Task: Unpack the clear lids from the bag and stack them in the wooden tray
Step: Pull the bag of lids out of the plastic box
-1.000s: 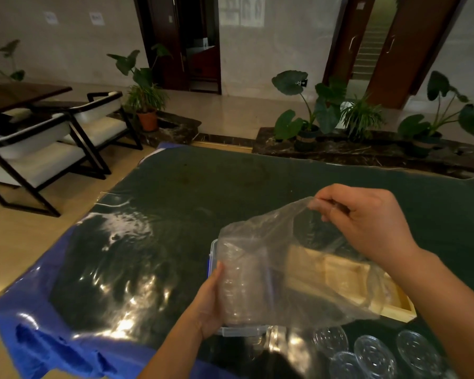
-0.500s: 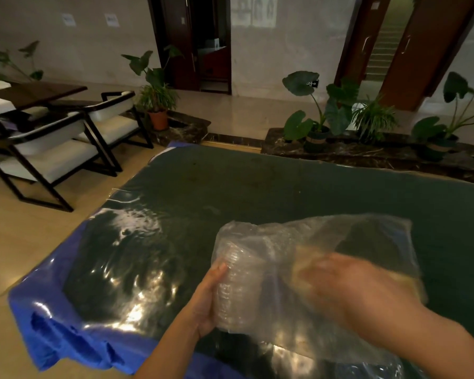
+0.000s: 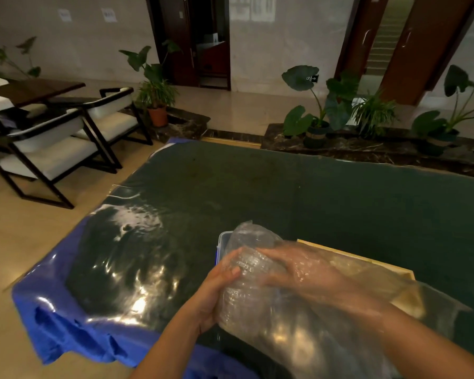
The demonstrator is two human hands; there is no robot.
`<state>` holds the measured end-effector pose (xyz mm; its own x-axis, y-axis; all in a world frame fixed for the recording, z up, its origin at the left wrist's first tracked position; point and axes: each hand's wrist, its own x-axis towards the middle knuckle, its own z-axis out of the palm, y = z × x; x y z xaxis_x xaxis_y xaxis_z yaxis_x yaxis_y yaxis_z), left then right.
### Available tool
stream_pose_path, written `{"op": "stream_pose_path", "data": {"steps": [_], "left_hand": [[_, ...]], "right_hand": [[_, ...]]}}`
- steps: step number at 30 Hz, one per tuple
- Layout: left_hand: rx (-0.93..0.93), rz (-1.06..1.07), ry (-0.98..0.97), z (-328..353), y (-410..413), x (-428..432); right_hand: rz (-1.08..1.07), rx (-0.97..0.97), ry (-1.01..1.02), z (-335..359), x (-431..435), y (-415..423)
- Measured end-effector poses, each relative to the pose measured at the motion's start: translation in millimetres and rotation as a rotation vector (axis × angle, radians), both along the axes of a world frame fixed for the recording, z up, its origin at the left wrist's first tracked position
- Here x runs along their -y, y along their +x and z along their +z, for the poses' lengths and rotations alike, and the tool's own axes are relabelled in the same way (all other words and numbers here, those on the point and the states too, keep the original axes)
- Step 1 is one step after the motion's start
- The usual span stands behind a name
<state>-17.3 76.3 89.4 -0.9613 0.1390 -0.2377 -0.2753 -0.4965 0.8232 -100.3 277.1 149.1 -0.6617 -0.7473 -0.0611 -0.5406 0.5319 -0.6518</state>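
A clear plastic bag (image 3: 298,332) lies across the table's near edge, with a stack of clear lids (image 3: 246,272) inside its closed end. My left hand (image 3: 216,294) grips that end of the bag from outside, around the lids. My right hand (image 3: 307,274) is inside the bag, seen through the plastic, its fingers on the stack of lids. The wooden tray (image 3: 367,259) lies behind the bag to the right, mostly covered by it.
A clear box with a blue rim (image 3: 221,242) sits just behind the bag. The table (image 3: 285,192) has a dark green cover over blue cloth (image 3: 66,329). Chairs (image 3: 52,149) stand at the left, potted plants (image 3: 318,116) beyond the far edge.
My right hand let go of the bag's open edge and went inside the bag to the lids. The bag sank lower over the tray, and the loose lids at the near edge are covered.
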Motion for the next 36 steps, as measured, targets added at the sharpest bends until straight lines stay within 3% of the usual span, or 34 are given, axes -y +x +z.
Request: {"op": "stream_pose_path", "data": {"steps": [2,5,10,17,21,30,36], "left_hand": [[0.002,-0.013,0.000,-1,1,2],[0.005,-0.016,0.007,-3,1,2],[0.057,-0.005,0.006,-8,0,1],[0.119,0.009,-0.009,-12,-1,-7],[0.129,-0.004,-0.011,-16,-1,-6],[0.154,-0.016,0.019,-22,-1,-7],[0.236,0.002,0.036,-24,-4,-11]], "right_hand": [[0.006,0.057,-0.057,11,2,2],[0.010,-0.037,0.091,6,1,-1],[-0.170,-0.038,0.087,-6,8,6],[-0.055,-0.056,0.160,-11,13,16],[-0.151,-0.215,0.197,-20,12,14],[-0.421,-0.079,0.052,-21,19,22],[-0.382,0.240,-0.151,-9,20,28]]}}
